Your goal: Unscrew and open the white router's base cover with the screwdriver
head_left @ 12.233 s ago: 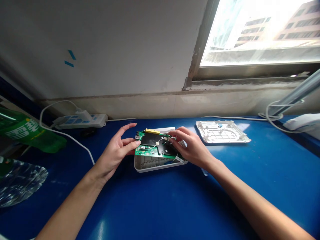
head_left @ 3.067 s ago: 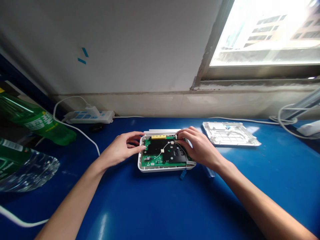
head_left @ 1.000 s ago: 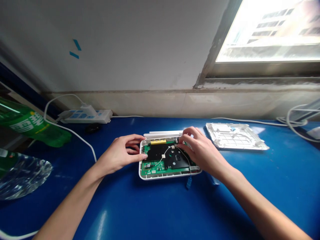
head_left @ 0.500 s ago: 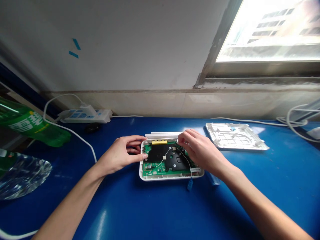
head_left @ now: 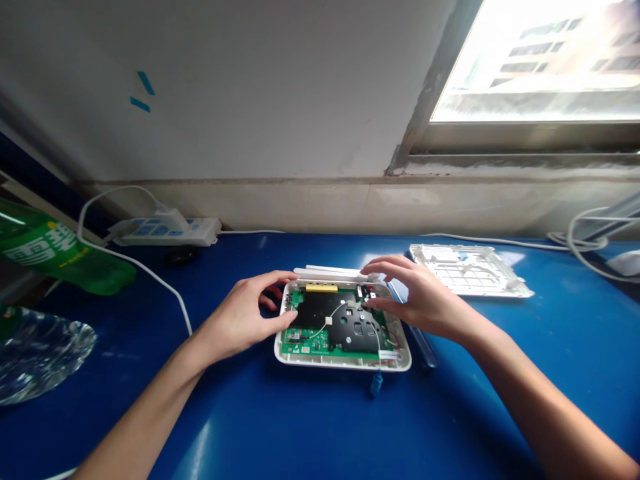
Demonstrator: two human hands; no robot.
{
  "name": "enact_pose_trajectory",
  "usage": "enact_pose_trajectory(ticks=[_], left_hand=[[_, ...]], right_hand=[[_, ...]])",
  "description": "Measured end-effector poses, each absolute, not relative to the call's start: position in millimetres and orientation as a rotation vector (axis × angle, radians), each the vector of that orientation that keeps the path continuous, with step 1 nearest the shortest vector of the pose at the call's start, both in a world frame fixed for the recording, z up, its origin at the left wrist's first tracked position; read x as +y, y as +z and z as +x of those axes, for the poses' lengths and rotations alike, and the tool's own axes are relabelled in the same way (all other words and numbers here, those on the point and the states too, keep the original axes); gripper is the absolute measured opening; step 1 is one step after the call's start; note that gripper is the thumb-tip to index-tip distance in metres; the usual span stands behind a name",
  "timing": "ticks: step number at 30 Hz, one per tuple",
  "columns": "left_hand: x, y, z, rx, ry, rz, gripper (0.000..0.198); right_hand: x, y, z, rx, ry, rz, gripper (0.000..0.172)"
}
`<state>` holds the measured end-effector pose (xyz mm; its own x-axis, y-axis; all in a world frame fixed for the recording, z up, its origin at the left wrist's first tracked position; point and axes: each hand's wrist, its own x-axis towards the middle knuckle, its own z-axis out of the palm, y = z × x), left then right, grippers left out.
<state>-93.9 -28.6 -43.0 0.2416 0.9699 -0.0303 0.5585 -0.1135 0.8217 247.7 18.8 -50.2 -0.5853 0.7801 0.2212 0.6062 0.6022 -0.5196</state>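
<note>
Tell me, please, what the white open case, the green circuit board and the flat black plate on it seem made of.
White rectangular case: probably moulded plastic, satin, with rounded corners and ribbed inner wall. Green circuit board: likely resin laminate, low sheen, with printed white markings. Flat black plate: matte and even-toned; coated metal or plastic, I cannot tell.

Left hand (head_left: pixel 250 310) grips left end of white casing (head_left: pixel 345 366), thumb over rim. Right hand (head_left: pixel 425 293) spread at rear right corner, thumb over green circuit board (head_left: pixel 320 345) inside. Blue connector (head_left: pixel 376 384) past front rim. Blue table (head_left: pixel 250 420): white cover (head_left: pixel 470 272) right; power strip (head_left: pixel 170 231), green bottle (head_left: pixel 65 257) left.
</note>
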Motion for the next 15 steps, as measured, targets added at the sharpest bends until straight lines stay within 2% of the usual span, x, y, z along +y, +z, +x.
enact_pose_trajectory(ticks=[8,15], left_hand=[[-31.9,-38.3,-91.7,1.366,0.758,1.735,0.059],[-33.6,-36.8,-89.9,1.420,0.737,1.790,0.053]], right_hand=[[10.4,-49.9,234.4,-2.413,0.429,-1.089,0.021],[6.4,-50.2,232.0,-2.461,0.303,-1.060,0.011]])
